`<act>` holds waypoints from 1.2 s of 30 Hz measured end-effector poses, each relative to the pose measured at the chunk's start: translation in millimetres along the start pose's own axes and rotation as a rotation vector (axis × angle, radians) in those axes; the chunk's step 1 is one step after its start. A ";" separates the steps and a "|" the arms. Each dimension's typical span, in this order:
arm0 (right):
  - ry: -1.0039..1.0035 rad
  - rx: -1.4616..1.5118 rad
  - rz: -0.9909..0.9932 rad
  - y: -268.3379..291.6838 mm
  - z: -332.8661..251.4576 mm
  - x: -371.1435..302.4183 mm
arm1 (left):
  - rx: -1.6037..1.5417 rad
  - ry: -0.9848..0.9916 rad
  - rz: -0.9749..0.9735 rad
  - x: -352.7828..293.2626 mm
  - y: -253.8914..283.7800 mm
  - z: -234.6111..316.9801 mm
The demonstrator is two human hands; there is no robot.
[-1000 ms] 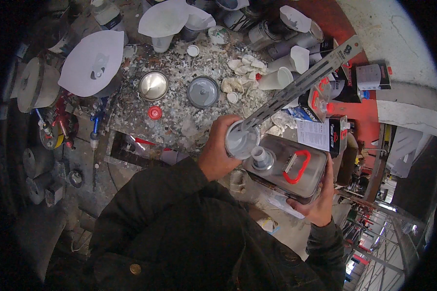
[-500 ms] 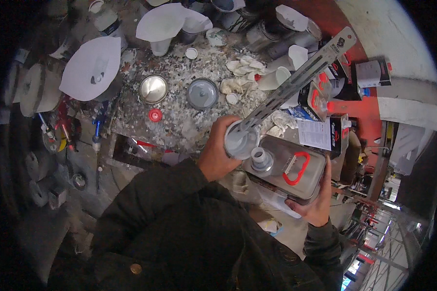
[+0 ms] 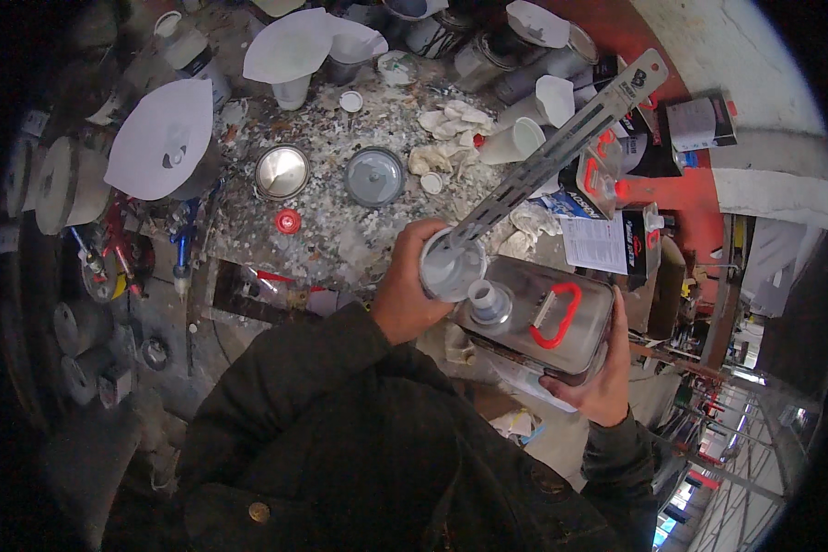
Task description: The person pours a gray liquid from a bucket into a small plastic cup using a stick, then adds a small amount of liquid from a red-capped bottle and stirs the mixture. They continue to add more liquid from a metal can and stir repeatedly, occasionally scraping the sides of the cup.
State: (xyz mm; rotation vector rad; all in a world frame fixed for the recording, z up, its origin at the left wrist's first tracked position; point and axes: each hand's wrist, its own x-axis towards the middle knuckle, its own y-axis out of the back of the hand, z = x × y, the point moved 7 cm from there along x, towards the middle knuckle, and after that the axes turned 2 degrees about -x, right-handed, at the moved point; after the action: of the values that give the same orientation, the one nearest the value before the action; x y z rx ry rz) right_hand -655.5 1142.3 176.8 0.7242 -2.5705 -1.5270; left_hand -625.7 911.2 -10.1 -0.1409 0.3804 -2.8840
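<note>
My left hand (image 3: 405, 287) is wrapped round a clear plastic cup (image 3: 439, 284) with pale grey liquid in it. A long slotted metal stirring stick (image 3: 561, 152) leans out of the cup toward the upper right. My right hand (image 3: 604, 385) grips the far end of a rectangular metal can (image 3: 515, 333), which has a red carrying handle (image 3: 557, 316). The can's whitish spout (image 3: 489, 302) is beside the cup's rim; whether liquid is flowing cannot be made out. Much of the can's underside is hidden.
The paint-spattered bench (image 3: 327, 239) carries a round shiny lid (image 3: 282, 172), a grey lid (image 3: 374, 177), a red cap (image 3: 288, 221) and crumpled rags (image 3: 455, 120). Paper-topped containers (image 3: 161, 138) stand at the left. More cans (image 3: 630, 241) crowd the right. Spray guns (image 3: 182, 248) hang by the left edge.
The whole view has shifted slightly, so the bench items sit a little to the left. Both hands keep their holds, and the can and cup stay close together.
</note>
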 end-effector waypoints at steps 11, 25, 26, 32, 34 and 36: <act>-0.025 -0.016 -0.043 -1.1 -2.0 0.5 | 0.023 -0.041 0.015 1.3 4.0 7.8; -0.148 0.338 0.266 -4.0 58.6 -25.9 | 0.049 0.051 0.058 -2.3 17.6 14.3; -0.153 0.300 0.322 -2.0 79.7 -32.8 | 0.114 0.026 0.070 -3.9 24.0 14.9; -0.307 0.413 0.759 11.0 181.1 -69.7 | 0.257 0.042 0.106 -11.8 50.9 12.6; -0.304 0.374 0.922 15.1 210.2 -75.9 | 0.214 0.109 0.140 -16.5 58.6 11.6; -0.326 0.269 1.054 18.2 237.0 -81.1 | 0.217 0.103 0.149 -20.3 60.9 12.7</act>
State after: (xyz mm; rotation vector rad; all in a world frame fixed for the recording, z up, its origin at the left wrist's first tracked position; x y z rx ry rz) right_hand -658.4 1376.8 86.9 -0.8527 -2.6054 -0.9721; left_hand -591.5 855.6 -15.5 0.0702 0.0882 -2.7675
